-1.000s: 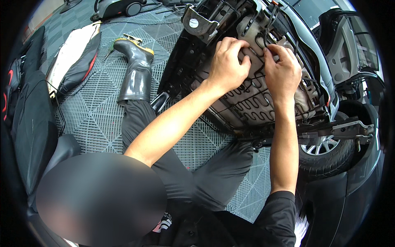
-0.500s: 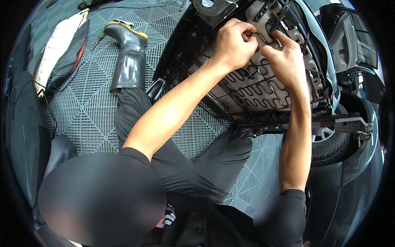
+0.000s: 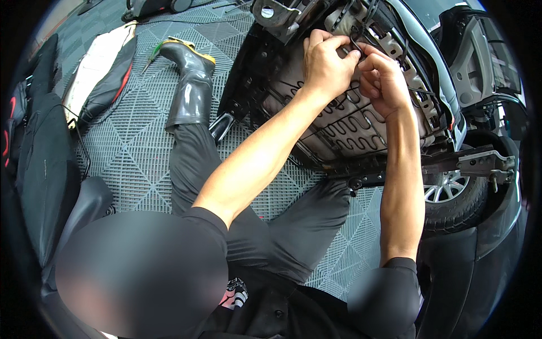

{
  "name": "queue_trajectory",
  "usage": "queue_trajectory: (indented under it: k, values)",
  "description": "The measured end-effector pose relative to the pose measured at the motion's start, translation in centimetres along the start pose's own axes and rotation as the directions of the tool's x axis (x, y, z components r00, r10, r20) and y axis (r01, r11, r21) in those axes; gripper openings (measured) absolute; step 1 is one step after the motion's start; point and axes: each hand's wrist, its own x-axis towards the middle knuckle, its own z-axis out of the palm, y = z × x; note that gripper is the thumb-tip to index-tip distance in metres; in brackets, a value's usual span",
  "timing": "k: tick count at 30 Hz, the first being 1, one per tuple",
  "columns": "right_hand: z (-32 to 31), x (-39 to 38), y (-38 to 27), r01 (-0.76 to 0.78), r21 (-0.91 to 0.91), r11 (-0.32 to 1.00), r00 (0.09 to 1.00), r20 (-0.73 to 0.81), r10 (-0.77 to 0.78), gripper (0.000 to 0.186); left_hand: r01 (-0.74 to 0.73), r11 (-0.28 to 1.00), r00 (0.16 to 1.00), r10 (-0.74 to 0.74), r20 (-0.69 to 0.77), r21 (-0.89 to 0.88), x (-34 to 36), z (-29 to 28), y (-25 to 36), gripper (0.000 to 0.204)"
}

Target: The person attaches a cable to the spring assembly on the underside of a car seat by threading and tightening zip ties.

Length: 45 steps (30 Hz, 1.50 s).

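Observation:
In front of me lies a car seat with its underside turned up, showing zigzag wire springs over pale padding. My left hand is above the seat's far part, thumb and fingers pinched together on a thin black wire. Opposite it, my right hand has its index finger and thumb closed at the same wire, with the other fingers curled in. The two sets of fingertips almost meet, and they partly hide the spot where they grip. More dark wires run along the far edge of the seat frame.
My leg in a grey rubber boot stretches out on the grey grid floor. A white and black seat cover lies far left, beside a black seat. At right are a car wheel and a metal rail.
My right hand has turned and moved left, its fingers curling in, so its fingertips now meet those of my left hand. The view has shifted slightly.

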Motion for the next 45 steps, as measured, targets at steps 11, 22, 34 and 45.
queue_trajectory:
  k: [11,22,34,45]
  values:
    - [1.0,-1.7,0.8,0.17,-0.807,0.565,0.937,-0.045,-0.346,0.067,0.063,0.951,0.965,-0.135,0.225,0.302,1.9,-1.2,0.3,0.03]
    - [1.9,-2.1,4.0,0.393,-0.745,0.54,0.78,-0.042,-0.625,0.049,-0.394,0.879,0.736,0.477,0.48,-0.269,4.6,-3.9,-4.2,0.023]
    - [5.1,-1.4,1.7,0.412,-0.69,0.595,0.847,0.05,-0.528,0.021,0.434,0.777,0.777,-0.065,0.626,-0.457,4.3,-4.8,-3.4,0.022]
    - [5.7,0.0,-2.1,0.274,-0.357,0.893,0.919,-0.177,-0.352,0.027,0.039,0.959,0.992,-0.003,0.128,-0.28,1.4,-0.5,-2.0,0.012]
